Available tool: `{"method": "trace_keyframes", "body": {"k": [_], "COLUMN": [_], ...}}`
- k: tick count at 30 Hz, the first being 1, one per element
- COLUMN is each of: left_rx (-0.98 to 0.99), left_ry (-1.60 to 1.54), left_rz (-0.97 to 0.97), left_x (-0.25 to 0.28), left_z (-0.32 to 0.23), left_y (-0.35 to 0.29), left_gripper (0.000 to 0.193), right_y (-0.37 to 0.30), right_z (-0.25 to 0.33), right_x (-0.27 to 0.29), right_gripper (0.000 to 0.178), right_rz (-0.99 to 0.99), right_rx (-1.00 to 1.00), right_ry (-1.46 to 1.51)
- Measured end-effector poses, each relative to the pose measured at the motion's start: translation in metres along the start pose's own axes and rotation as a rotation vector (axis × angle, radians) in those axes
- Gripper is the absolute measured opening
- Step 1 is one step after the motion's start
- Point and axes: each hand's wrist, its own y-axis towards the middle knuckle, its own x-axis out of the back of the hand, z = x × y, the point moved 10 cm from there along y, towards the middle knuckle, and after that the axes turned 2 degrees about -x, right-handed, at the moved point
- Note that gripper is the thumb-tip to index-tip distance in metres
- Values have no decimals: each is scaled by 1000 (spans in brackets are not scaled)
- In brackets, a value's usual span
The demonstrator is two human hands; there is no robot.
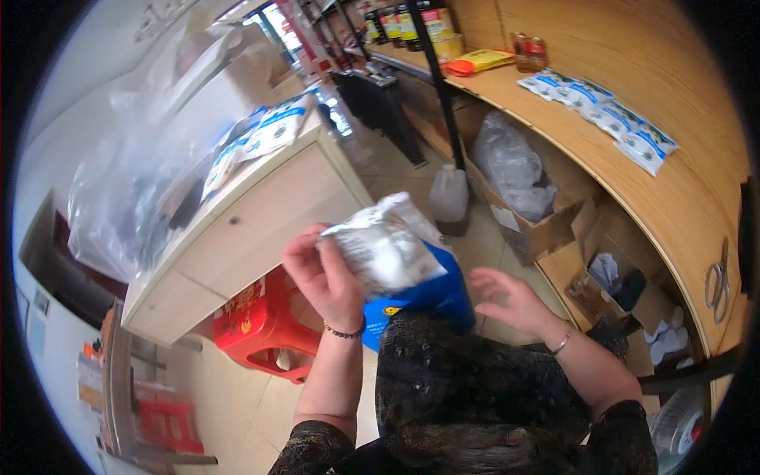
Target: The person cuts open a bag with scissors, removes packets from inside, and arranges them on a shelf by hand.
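Observation:
My left hand [326, 273] grips the left edge of a white and silvery packet [388, 249], blurred a little, with the thumb on its near face. Behind and below the packet is a large blue bag [431, 297], partly covered by it and standing close in front of my lap. To the right of the bag, my right hand [514, 302] is open and holds nothing, its fingers apart and pointing toward the bag. Similar white and blue packets [609, 117] lie in a row on the wooden shelf at the right. More packets [273, 127] rest on the pale cabinet at the left.
A pale drawer cabinet [261, 214] stands at the left, with a red plastic stool [269, 328] beside it. Under the wooden shelf [681, 214] sit cardboard boxes [546, 229] and a whitish jug [450, 194]. Scissors [718, 281] are at the far right, and jars [529, 52] stand farther back.

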Motion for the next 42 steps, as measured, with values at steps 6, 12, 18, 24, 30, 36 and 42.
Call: {"method": "trace_keyframes", "body": {"k": [6,12,18,24,30,36,42], "left_rx": [440,525,306,274,811,395,388], "left_ry": [-421,-220,-148,-198,-341,71,99], "left_rz": [252,802,1026,1019,1041,711,738], "left_x": [-107,-166,-178,-172,-163,-143,-142], "left_z": [32,70,66,71,108,106,111], "left_y": [-98,-121,-145,-142,-175,-122,-136], "left_gripper": [19,17,25,18,11,7,9], "right_y": [9,-7,-3,10,20,9,0], "right_z": [29,-6,-16,-20,-32,-62,-50], "right_x": [25,80,82,77,50,33,33], "right_gripper": [55,53,54,54,55,53,51], "right_rz": [-134,-258,-183,-145,63,236,182], "right_rx": [49,-8,-27,-13,-96,-336,-318], "right_ry": [189,-286,-426,-468,-407,-223,-137]}}
